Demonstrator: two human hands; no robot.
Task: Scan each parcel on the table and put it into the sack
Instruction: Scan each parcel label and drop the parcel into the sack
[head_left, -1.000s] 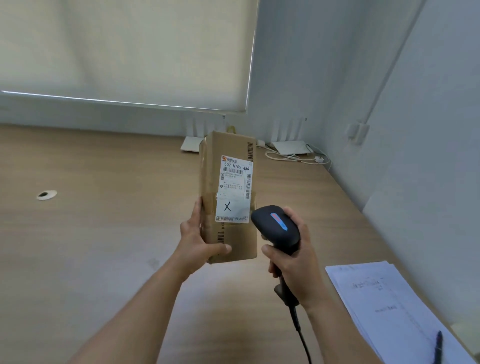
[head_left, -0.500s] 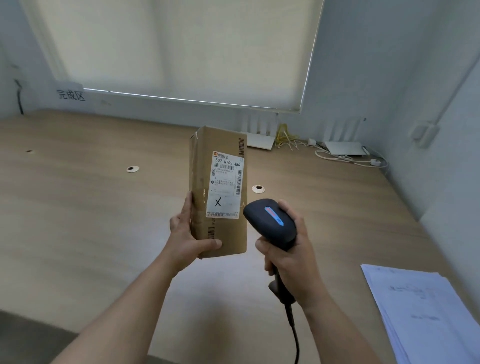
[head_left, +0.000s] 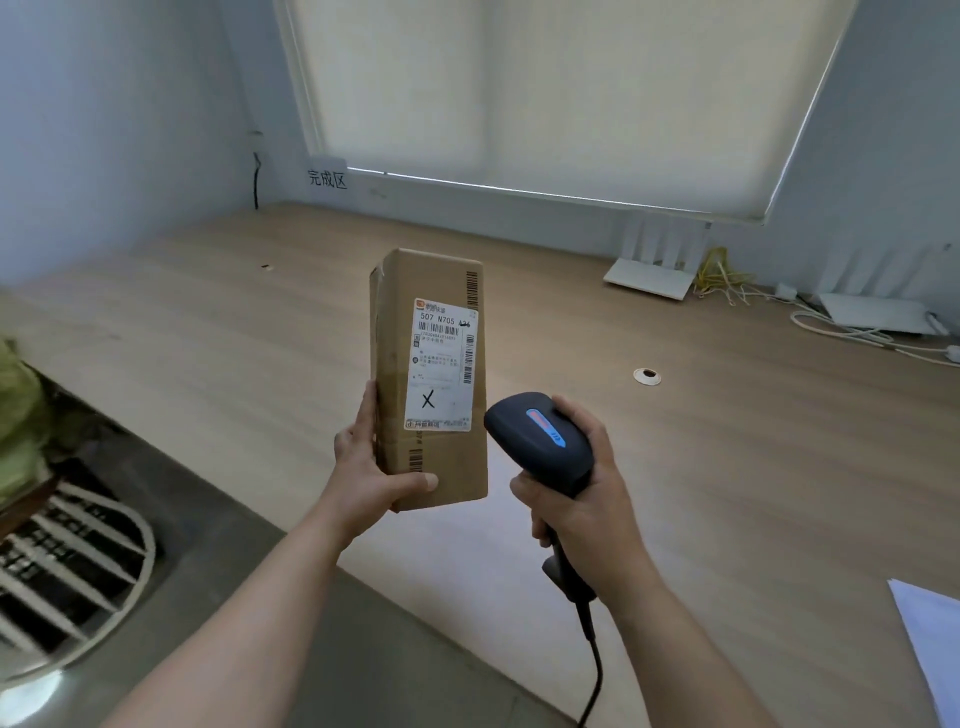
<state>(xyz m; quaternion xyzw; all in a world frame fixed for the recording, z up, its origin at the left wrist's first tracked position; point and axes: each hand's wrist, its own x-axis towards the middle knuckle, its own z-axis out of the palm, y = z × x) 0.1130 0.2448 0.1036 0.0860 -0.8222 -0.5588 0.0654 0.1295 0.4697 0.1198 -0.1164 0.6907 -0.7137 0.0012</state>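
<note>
left hand around upright parcel; right hand around scanner

Two bare forearms, no sleeves, watch or rings visible; left hand and right hand ungloved, nails trimmed short.

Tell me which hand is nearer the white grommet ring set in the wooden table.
Right. The right hand, gripping the black barcode scanner, sits just below-left of the white grommet ring. The left hand holds the brown cardboard parcel farther left, beyond the scanner.
</note>
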